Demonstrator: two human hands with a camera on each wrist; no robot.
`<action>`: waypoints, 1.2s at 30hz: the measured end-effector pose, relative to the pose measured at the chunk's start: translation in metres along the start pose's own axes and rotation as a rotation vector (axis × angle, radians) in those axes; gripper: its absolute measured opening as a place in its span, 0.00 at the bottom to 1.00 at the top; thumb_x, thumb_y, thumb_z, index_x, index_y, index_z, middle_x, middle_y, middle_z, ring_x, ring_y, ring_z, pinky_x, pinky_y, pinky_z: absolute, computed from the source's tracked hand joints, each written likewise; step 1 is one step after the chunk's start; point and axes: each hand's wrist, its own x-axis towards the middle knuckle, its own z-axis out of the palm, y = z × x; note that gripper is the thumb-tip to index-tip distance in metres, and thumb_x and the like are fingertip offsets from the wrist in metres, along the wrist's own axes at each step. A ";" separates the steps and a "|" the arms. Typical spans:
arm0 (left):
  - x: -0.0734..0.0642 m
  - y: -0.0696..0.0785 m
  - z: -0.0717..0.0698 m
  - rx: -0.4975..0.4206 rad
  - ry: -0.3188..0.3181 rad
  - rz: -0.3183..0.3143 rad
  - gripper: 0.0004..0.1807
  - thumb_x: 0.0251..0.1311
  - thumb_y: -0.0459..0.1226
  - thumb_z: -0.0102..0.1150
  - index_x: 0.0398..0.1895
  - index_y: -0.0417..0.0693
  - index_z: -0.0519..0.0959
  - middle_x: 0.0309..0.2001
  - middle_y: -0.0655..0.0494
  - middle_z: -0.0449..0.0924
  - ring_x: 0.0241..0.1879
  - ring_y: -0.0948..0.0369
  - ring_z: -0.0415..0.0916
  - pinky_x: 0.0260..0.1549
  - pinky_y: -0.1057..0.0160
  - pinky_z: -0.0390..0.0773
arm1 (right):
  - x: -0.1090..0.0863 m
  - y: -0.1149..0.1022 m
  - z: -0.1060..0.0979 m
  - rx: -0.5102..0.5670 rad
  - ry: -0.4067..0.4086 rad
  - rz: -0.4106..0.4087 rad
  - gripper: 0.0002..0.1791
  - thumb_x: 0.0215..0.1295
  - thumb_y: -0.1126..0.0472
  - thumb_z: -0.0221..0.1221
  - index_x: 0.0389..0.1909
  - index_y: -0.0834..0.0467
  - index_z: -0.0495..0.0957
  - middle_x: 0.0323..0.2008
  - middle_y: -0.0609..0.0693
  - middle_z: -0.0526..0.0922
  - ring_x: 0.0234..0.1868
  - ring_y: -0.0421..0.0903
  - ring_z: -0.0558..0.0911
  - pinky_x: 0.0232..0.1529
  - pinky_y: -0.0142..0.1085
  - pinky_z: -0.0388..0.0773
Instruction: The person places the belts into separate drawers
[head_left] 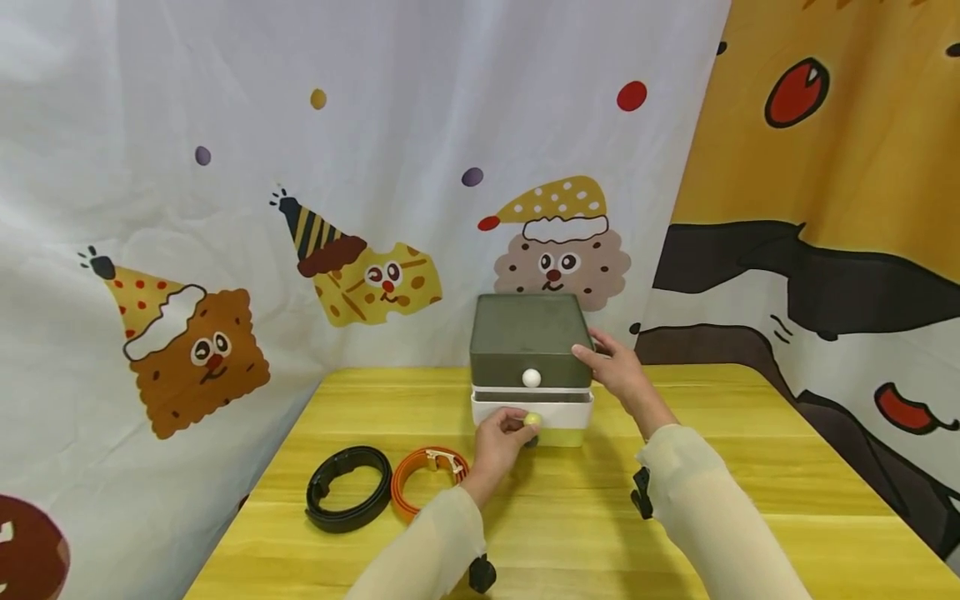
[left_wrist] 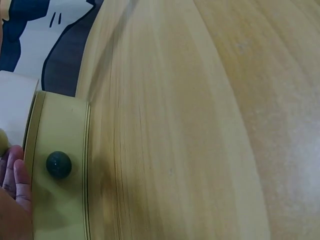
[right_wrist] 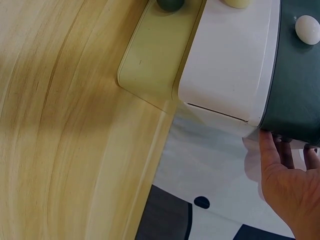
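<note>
A small three-tier drawer box stands at the back of the table, with a dark green top drawer (head_left: 498,371), a white middle drawer (head_left: 491,409) and a yellow-green bottom drawer (head_left: 566,437). The white drawer juts forward a little, showing a dark gap above its front. My left hand (head_left: 497,446) pinches the pale yellow knob (head_left: 533,418) of the white drawer. On the box's right side, my right hand (head_left: 621,371) rests against the dark green tier with fingers extended, as the right wrist view shows. Top and bottom drawers carry a white knob (right_wrist: 307,30) and a dark green knob (left_wrist: 59,165).
Left of the box lie two coiled belts on the yellow wood-grain table (head_left: 720,467): a black belt (head_left: 348,518) and an orange belt (head_left: 401,479) with a gold-toned buckle. A cartoon-printed curtain (head_left: 405,167) hangs close behind the box.
</note>
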 end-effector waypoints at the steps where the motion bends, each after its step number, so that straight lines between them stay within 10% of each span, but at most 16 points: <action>1: -0.001 0.000 0.000 0.005 0.004 0.003 0.11 0.53 0.25 0.70 0.39 0.32 0.81 0.30 0.45 0.83 0.30 0.64 0.77 0.29 0.71 0.75 | 0.000 0.000 0.000 0.006 -0.002 0.000 0.42 0.71 0.50 0.59 0.79 0.54 0.50 0.75 0.67 0.53 0.68 0.62 0.67 0.65 0.51 0.67; 11: -0.022 0.026 -0.004 -0.043 -0.035 0.022 0.12 0.54 0.22 0.67 0.41 0.24 0.78 0.33 0.36 0.82 0.31 0.62 0.78 0.30 0.73 0.76 | -0.001 0.002 -0.001 -0.031 0.007 -0.008 0.42 0.71 0.48 0.59 0.79 0.53 0.50 0.74 0.66 0.54 0.68 0.62 0.67 0.65 0.51 0.68; 23: -0.020 -0.002 -0.005 -0.038 -0.048 0.007 0.12 0.53 0.27 0.71 0.40 0.33 0.81 0.33 0.49 0.83 0.32 0.63 0.78 0.32 0.71 0.77 | 0.000 0.004 -0.002 -0.046 0.015 -0.007 0.42 0.71 0.46 0.59 0.79 0.53 0.51 0.74 0.65 0.55 0.68 0.62 0.67 0.65 0.51 0.68; 36: -0.047 0.030 -0.010 -0.017 -0.069 -0.018 0.11 0.56 0.24 0.67 0.42 0.28 0.79 0.38 0.36 0.82 0.36 0.55 0.79 0.32 0.71 0.76 | 0.000 0.004 -0.001 -0.023 0.002 -0.011 0.42 0.71 0.47 0.59 0.79 0.52 0.50 0.74 0.66 0.55 0.67 0.62 0.68 0.65 0.50 0.68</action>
